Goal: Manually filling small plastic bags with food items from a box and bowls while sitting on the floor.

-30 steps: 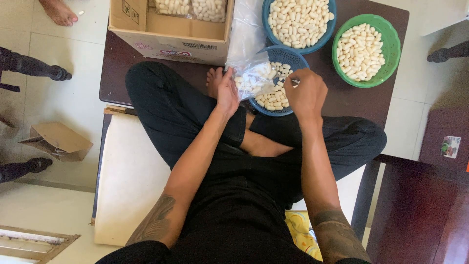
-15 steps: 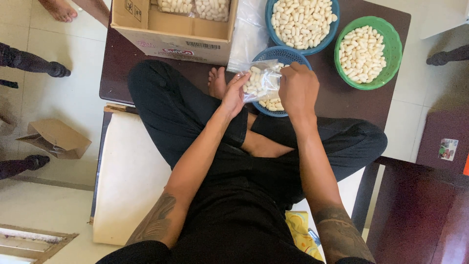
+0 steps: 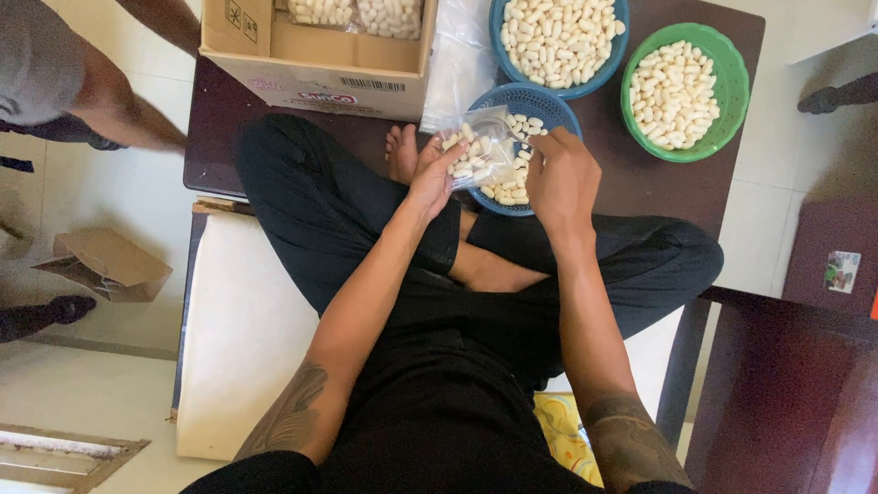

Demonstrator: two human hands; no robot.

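Note:
My left hand (image 3: 430, 174) holds a small clear plastic bag (image 3: 476, 151) partly filled with pale oblong pieces, over a small blue basket (image 3: 553, 105) of the same pieces. My right hand (image 3: 560, 176) is curled at the bag's right side, above the basket, its fingers closed around a few pieces; I cannot see them clearly. I sit cross-legged in black trousers on a white cushion (image 3: 247, 338), my bare foot next to the basket.
A larger blue basket (image 3: 617, 41) and a green basket (image 3: 736, 87) of pale pieces stand on the dark table (image 3: 640, 183). A cardboard box (image 3: 320, 64) with filled bags stands at the back left. Another person's arm (image 3: 101, 101) reaches in at the upper left. A paper bag (image 3: 105, 265) lies on the floor.
The bag has dropped lower and closer to me, now bunched in my left hand. My right hand moved in against it. Another person's arm has come in at upper left.

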